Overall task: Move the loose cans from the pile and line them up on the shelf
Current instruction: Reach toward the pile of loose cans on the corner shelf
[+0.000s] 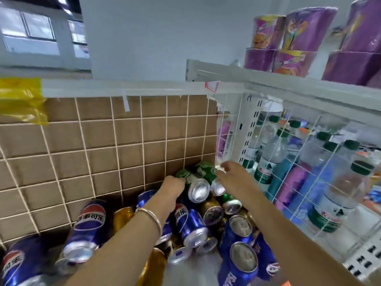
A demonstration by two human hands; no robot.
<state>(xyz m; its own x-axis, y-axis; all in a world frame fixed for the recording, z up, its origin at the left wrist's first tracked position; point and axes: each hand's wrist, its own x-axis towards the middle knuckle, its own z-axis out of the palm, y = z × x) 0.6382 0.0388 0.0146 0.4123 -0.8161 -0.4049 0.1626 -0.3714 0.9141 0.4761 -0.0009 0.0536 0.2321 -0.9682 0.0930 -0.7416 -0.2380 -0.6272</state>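
My left hand [172,185] curls over a green can [186,176] atop the pile; my right hand [233,175] hovers open just beside it. Wire mesh [299,162] walls off the water bottles [270,159] on the right.

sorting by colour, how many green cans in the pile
3: front green metal can in the left hand, rear green metal can by the right hand, lower green metal can nearer the camera. Others may be buried.
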